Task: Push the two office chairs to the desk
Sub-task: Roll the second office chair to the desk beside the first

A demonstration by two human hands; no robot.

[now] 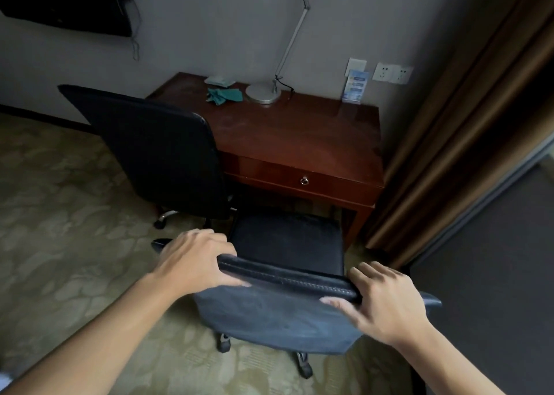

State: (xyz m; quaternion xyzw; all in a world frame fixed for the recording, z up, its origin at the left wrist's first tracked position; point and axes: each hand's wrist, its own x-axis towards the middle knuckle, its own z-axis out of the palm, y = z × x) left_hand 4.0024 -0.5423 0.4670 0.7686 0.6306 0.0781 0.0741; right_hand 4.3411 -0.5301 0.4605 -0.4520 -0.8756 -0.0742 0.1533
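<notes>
A dark red wooden desk (299, 137) stands against the grey wall. One black office chair (156, 152) is at the desk's left front, its seat under the desktop and its back facing me. A second black office chair (278, 310) is right in front of me, its seat front reaching under the desk's drawer. My left hand (195, 260) grips the left end of this near chair's backrest top. My right hand (386, 298) grips the right end, thumb on the back face.
On the desk lie a green cloth (224, 95), a lamp base (263, 93) and a blue card stand (355, 86). Brown curtains (467, 119) hang close on the right. A black TV (66, 2) is mounted at upper left. Patterned carpet (60, 215) spreads to the left.
</notes>
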